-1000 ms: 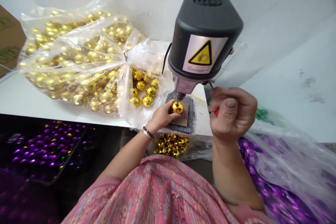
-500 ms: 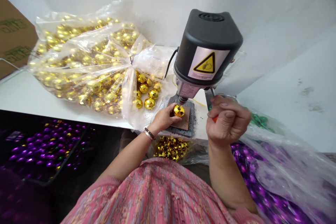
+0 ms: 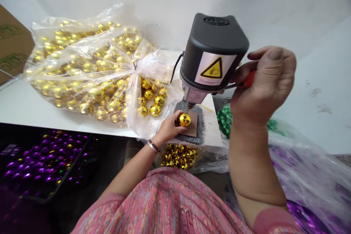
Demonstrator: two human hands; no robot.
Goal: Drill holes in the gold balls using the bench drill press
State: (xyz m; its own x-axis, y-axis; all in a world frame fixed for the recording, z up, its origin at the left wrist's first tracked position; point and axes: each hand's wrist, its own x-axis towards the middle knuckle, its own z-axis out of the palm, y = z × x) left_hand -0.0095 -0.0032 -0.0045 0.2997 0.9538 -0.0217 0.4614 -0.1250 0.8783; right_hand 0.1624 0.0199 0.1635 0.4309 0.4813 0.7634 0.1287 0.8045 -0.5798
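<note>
Between thumb and fingers, my left hand (image 3: 170,128) grips a gold faceted ball (image 3: 184,119) over the brown pad (image 3: 193,128) on the drill press base (image 3: 200,120). A dark mark or hole shows on the ball's top. The thin drill bit (image 3: 188,110) stands just above and behind the ball; whether they touch I cannot tell. My right hand (image 3: 264,84) is closed around the red-knobbed lever (image 3: 249,79) at the right of the black drill press (image 3: 216,51). Its fingers are partly hidden behind the knob and the motor housing.
A tied clear bag of gold balls (image 3: 82,76) fills the table's left side, with several loose gold balls (image 3: 155,110) at its mouth. More gold balls (image 3: 178,156) lie below the table edge. Purple balls (image 3: 41,161) sit lower left; green balls (image 3: 225,120) and plastic bags (image 3: 309,168) are at right.
My right hand has risen up and right with the lever. The ball in my left hand has shifted slightly down and left and tilted, and the bit now shows above it.
</note>
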